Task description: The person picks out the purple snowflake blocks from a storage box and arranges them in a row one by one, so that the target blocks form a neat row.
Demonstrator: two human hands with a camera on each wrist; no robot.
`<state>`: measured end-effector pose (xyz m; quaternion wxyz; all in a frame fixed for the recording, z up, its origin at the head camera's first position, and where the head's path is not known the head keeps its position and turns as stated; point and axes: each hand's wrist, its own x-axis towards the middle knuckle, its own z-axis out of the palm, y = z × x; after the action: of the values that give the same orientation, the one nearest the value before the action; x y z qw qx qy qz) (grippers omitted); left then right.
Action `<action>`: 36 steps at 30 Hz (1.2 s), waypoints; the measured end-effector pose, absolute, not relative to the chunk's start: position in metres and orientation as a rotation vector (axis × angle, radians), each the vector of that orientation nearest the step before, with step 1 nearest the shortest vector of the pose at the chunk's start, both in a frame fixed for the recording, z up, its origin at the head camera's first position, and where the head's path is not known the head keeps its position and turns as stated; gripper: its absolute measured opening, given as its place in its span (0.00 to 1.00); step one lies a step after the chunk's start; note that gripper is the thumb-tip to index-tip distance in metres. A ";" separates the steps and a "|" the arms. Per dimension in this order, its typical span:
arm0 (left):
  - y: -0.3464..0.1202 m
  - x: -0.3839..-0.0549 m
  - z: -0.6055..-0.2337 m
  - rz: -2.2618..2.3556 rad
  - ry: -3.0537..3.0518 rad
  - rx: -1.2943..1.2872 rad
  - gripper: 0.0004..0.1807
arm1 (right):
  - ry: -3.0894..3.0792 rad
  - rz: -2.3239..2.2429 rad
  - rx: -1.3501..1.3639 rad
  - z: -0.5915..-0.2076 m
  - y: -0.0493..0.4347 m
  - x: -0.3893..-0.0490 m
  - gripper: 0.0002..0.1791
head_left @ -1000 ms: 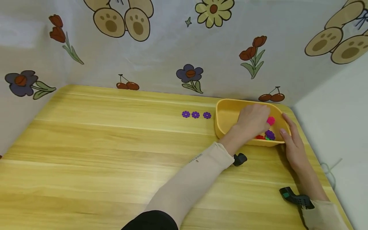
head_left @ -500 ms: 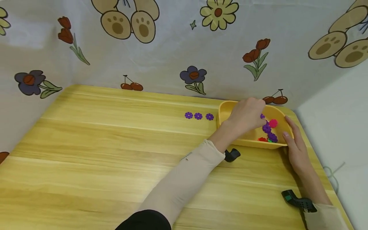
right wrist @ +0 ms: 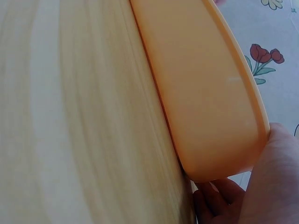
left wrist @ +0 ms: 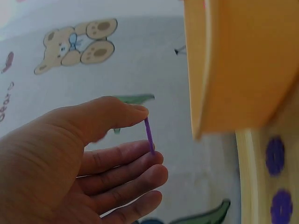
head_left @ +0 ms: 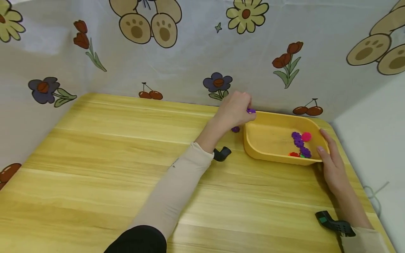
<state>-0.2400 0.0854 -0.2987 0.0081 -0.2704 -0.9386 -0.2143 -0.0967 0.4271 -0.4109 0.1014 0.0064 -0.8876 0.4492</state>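
Observation:
My left hand (head_left: 234, 111) pinches a purple flower-shaped plastic disc (head_left: 251, 111) between thumb and fingers, just off the left end of the yellow box (head_left: 269, 137). Seen edge-on in the left wrist view, the purple disc (left wrist: 149, 135) is thin. Another purple disc (head_left: 235, 129) lies on the table beneath the hand; the left wrist view shows two tabletop discs (left wrist: 275, 155). My right hand (head_left: 334, 167) holds the box's right end, thumb at the rim and fingers outside. Inside lie several purple discs (head_left: 298, 142), a pink disc (head_left: 306, 136) and red pieces (head_left: 294, 154).
The wooden table (head_left: 126, 158) meets a patterned cloth wall (head_left: 177, 66) right behind the box. A white surface (head_left: 379, 140) with a thin cord (head_left: 374, 196) borders the table on the right. Black wrist mounts (head_left: 222, 154) sit on both wrists.
My left hand has come up out of the box and moved left past its rim, carrying a purple disc. It now covers part of the disc row. The right hand stays on the box.

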 end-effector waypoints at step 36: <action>-0.034 -0.277 -0.346 -0.676 -3.239 -0.919 0.09 | -2.622 1.333 0.037 -0.413 0.431 -0.104 0.32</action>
<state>-0.2766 -0.0336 -0.3459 -0.1457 -0.2648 -0.9332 -0.1947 -0.1036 0.4309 -0.4134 0.0996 0.0127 -0.8869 0.4510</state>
